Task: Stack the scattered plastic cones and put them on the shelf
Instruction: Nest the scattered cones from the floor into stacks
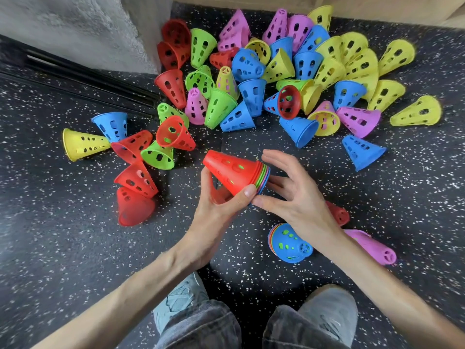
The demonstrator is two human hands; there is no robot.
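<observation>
Nested cone stack [234,176] held above the speckled floor [63,235].
Left hand [216,205] grips its red outer cone; right hand [294,190], fingers spread, touches the rims.

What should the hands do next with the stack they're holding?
Probably steady the stack in the left hand and send the right hand for a loose cone, perhaps the blue cone just ahead. The stack's rims look seated, and many cones lie unstacked on the floor.

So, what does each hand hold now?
Left hand: grips the red-topped stack of plastic cones.
Right hand: open, fingertips at the stack's rims.
</observation>
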